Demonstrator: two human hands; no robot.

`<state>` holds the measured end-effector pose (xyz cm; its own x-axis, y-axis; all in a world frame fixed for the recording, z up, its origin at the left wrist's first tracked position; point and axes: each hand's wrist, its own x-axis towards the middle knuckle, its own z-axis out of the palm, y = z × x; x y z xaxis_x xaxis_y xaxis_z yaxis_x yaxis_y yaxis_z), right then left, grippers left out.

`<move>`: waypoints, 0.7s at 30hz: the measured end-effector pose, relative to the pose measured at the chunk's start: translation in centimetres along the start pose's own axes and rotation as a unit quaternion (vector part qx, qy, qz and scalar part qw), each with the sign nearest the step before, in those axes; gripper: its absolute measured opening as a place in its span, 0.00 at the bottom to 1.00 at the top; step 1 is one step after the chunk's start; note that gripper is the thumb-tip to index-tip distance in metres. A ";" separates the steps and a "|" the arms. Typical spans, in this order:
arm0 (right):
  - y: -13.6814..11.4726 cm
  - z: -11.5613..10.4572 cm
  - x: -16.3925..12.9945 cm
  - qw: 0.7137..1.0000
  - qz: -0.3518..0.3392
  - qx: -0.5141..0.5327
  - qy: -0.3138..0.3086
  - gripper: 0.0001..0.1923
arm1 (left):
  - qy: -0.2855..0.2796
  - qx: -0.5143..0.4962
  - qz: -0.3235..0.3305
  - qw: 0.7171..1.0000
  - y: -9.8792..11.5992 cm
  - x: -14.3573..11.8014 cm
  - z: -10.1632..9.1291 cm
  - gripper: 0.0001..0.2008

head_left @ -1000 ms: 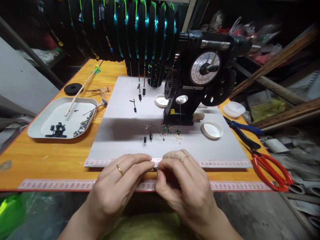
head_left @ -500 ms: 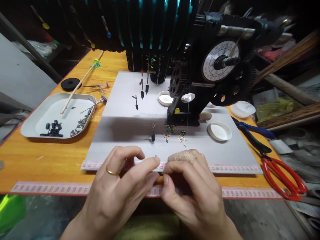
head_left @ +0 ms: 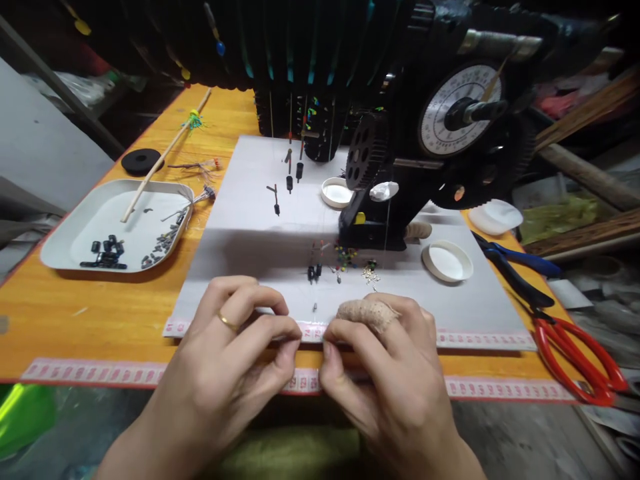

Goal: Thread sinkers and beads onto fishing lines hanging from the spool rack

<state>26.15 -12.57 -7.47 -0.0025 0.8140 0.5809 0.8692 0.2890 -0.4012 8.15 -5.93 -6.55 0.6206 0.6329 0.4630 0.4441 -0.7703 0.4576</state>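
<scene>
Two bare hands meet fingertip to fingertip at the near edge of the grey rectangular work mat on the orange wooden table. The left hand, wearing a gold ring, and the right hand, with a beige bandage on its forefinger, both pinch shut over the pink printed measuring tape; whatever lies between the fingertips is too small to tell. Just beyond them on the mat lie small black beads. Red-handled scissors rest well apart to the right.

Your orange wooden workbench carries a grey sheet; a pale grey wall stands to your left, long wooden battens lean at right.
</scene>
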 end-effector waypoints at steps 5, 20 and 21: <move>-0.2 0.4 -0.1 1.000 0.011 -0.023 -0.004 0.03 | -0.059 -0.023 -0.071 0.995 0.3 0.9 -0.2 0.06; 0.3 -0.2 -0.8 0.997 0.007 -0.082 -0.007 0.04 | -0.041 -0.041 -0.090 0.994 0.0 0.6 0.3 0.07; 0.4 -0.3 -0.9 0.996 0.005 -0.085 -0.010 0.04 | -0.038 -0.040 -0.089 0.994 0.0 0.6 0.4 0.07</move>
<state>26.67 -13.34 -7.91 -0.0028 0.8267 0.5626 0.9401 0.1939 -0.2803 8.73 -5.60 -6.58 0.5851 0.7490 0.3110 0.5004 -0.6352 0.5883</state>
